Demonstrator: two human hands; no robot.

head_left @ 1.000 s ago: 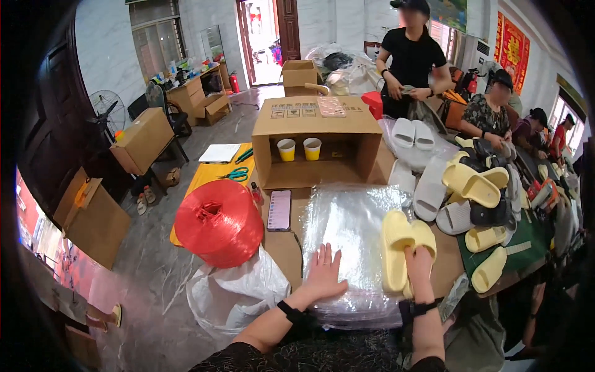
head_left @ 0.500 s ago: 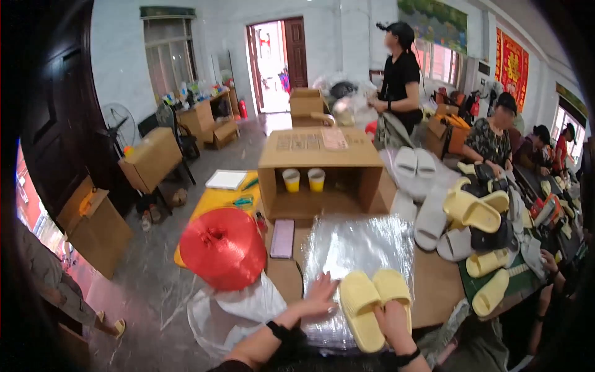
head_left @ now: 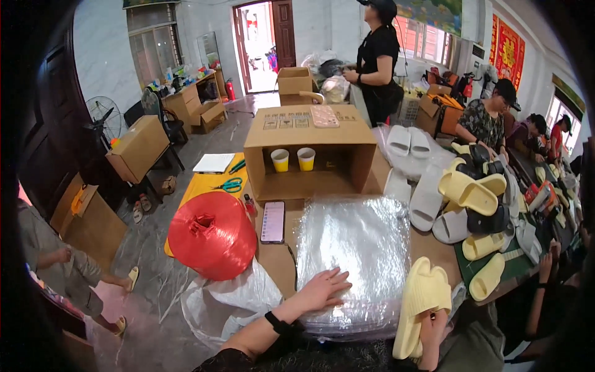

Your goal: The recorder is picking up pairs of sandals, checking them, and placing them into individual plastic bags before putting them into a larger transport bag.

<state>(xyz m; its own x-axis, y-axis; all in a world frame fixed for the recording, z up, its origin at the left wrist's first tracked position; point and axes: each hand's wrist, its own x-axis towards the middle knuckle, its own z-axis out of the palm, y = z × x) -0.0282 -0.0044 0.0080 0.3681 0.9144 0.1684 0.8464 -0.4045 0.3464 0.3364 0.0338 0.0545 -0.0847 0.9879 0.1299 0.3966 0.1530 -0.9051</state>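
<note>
While dark print marks the brown carton (head_left: 310, 136), the left hand (head_left: 323, 290) lies flat, fingers spread, on glossy clear bags (head_left: 353, 239); the right hand (head_left: 433, 327) grips ribbed, round-toed yellow slippers (head_left: 429, 291) just right of them.

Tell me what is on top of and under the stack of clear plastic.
The left hand rests on top of the clear plastic stack. A brown surface shows to either side; whatever lies directly underneath is covered and cannot be seen.

1 head-high fisheye view, forward and downward
</note>
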